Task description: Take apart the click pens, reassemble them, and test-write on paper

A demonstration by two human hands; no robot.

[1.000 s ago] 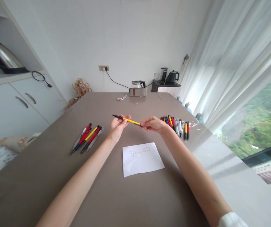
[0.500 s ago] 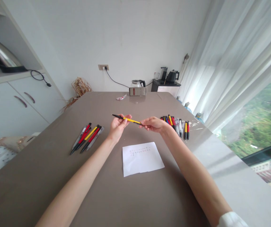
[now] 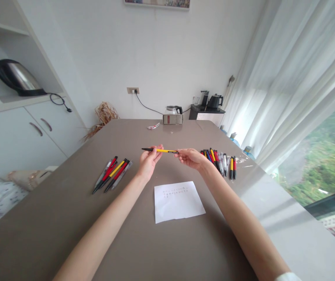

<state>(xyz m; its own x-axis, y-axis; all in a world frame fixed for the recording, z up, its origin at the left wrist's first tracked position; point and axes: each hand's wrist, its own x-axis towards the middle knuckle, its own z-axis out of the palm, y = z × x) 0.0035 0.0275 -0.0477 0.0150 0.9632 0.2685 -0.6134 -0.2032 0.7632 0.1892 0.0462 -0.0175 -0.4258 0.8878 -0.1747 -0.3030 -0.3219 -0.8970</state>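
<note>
Both my hands hold one yellow pen with black ends [image 3: 165,150] level above the brown table [image 3: 138,242]. My left hand [image 3: 149,160] pinches its left part, and my right hand [image 3: 191,157] pinches its right end. Below the hands lies a white sheet of paper [image 3: 178,201] with a few lines of small writing. A row of several red, yellow and grey pens [image 3: 113,174] lies to the left of my left hand. A bigger bunch of several mixed pens [image 3: 220,159] lies just right of my right hand.
A glass kettle on a metal base [image 3: 173,115] and a small wrapper [image 3: 153,125] sit at the table's far edge. White cabinets and a shelf with a black cooker [image 3: 15,78] stand on the left. A curtain and window run along the right.
The pen has tipped from a slant to nearly level, still held by both hands. My head has lifted a little, so everything sits lower in view.
</note>
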